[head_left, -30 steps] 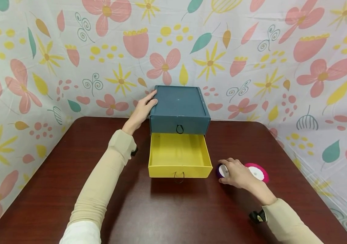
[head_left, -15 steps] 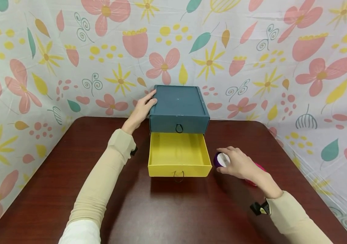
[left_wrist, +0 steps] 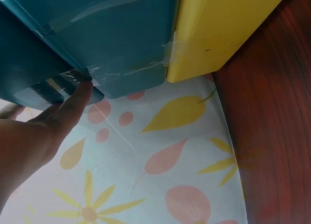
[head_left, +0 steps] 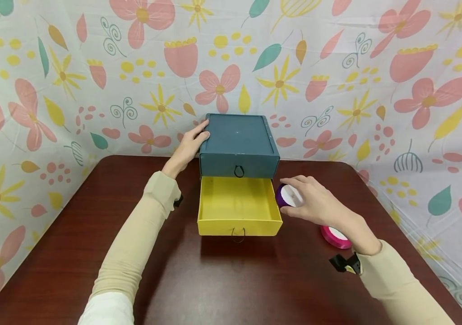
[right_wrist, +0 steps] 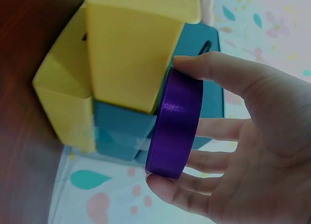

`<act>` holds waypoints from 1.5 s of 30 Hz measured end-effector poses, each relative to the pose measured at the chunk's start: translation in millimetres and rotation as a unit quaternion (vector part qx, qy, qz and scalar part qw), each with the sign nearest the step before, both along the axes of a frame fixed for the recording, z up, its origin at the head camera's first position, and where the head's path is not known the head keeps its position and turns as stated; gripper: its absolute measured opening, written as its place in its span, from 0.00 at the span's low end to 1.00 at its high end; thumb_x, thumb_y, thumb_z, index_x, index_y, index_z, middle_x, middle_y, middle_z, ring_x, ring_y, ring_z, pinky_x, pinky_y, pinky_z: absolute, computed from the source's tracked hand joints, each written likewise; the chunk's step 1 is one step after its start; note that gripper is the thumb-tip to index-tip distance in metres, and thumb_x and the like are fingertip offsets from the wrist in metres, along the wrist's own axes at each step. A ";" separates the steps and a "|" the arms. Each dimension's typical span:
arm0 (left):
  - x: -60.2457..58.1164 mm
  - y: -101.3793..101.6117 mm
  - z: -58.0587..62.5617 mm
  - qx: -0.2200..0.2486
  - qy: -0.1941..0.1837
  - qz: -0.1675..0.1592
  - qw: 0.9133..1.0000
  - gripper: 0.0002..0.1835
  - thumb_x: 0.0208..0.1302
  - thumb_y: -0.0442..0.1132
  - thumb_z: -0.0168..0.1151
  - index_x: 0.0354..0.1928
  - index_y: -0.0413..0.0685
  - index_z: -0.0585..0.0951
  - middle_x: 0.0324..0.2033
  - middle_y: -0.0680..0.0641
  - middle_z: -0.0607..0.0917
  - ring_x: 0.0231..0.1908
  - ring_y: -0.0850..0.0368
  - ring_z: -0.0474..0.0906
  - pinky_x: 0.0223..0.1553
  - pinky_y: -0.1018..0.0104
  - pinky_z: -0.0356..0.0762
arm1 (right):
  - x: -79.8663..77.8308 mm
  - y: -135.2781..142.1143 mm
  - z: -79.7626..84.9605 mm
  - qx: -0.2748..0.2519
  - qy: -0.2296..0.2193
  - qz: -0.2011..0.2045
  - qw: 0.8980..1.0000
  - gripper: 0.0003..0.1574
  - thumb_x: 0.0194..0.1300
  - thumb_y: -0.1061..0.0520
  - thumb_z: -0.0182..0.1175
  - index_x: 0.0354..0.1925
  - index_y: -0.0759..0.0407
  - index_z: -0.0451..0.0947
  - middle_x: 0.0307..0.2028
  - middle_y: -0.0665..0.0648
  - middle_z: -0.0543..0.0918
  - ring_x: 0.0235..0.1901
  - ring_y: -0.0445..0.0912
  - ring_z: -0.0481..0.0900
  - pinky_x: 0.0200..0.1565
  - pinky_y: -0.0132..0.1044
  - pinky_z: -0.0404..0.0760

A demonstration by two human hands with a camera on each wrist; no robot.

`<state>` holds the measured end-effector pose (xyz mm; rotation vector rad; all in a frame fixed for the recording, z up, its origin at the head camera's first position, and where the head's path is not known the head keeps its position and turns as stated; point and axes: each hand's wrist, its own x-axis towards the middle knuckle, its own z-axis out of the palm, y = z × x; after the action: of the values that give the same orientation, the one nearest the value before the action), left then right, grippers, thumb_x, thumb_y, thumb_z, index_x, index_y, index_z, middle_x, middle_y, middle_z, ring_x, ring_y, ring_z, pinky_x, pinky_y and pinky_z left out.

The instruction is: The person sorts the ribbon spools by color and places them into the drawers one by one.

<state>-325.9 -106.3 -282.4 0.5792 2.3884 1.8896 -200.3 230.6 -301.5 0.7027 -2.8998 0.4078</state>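
Observation:
A blue drawer box (head_left: 239, 135) stands at the back of the table with its yellow drawer (head_left: 237, 198) pulled out; the drawer's inside shows bare in the head view. My left hand (head_left: 188, 146) rests on the box's left upper edge, fingers over the top. To the right of the drawer, my right hand (head_left: 316, 201) holds a purple ribbon roll (right_wrist: 176, 124) between thumb and fingers, off the table, close by the drawer's right wall. A magenta ribbon roll (head_left: 337, 237) lies on the table below my right wrist, partly covered by it.
A black loop pull (head_left: 239, 171) hangs on the blue front, and a thin loop (head_left: 238, 233) on the yellow front. Floral cloth (head_left: 166, 67) hangs right behind the box. The dark wooden table (head_left: 231, 284) extends in front of it.
My right hand has lifted the purple ribbon roll from beside the magenta one and carried it up and left towards the drawer. My left hand stays on the box.

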 end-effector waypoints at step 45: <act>2.4 -0.3 2.0 -0.010 0.009 -0.001 1.000 0.30 0.76 0.45 0.44 0.76 0.53 0.53 0.77 0.48 0.49 0.74 0.49 0.52 0.70 0.51 0.58 | -30.2 -107.5 -23.1 0.047 -0.047 0.065 0.996 0.43 0.53 0.39 0.71 0.62 0.55 0.73 0.55 0.59 0.78 0.48 0.53 0.75 0.39 0.41 0.80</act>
<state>-323.5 -106.6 -280.5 0.6001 2.4145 1.8653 -230.5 123.2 -324.6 0.9144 -2.9880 0.3284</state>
